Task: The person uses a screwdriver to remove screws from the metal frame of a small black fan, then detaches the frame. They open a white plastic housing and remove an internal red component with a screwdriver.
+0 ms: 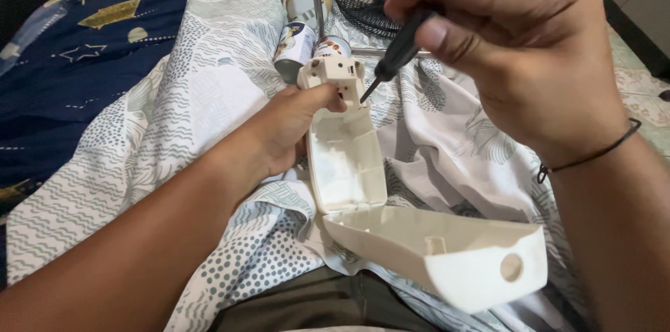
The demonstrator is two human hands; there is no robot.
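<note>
L hand (293, 130) is closed round the open white plastic box (347, 157) over the bed sheet (209, 95), R hand (502, 46) pinches a black screwdriver (401, 49) w/ tip at its top; I think screw work, needs steady aim.

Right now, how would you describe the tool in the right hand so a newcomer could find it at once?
Start at the open cream plastic casing held up over the patterned bedsheet by the left hand. Just above its top end, the right hand pinches a small screwdriver. It is the only slim black-handled tool here, its tip meeting the casing's top block, unlike the spray cans behind.
</note>
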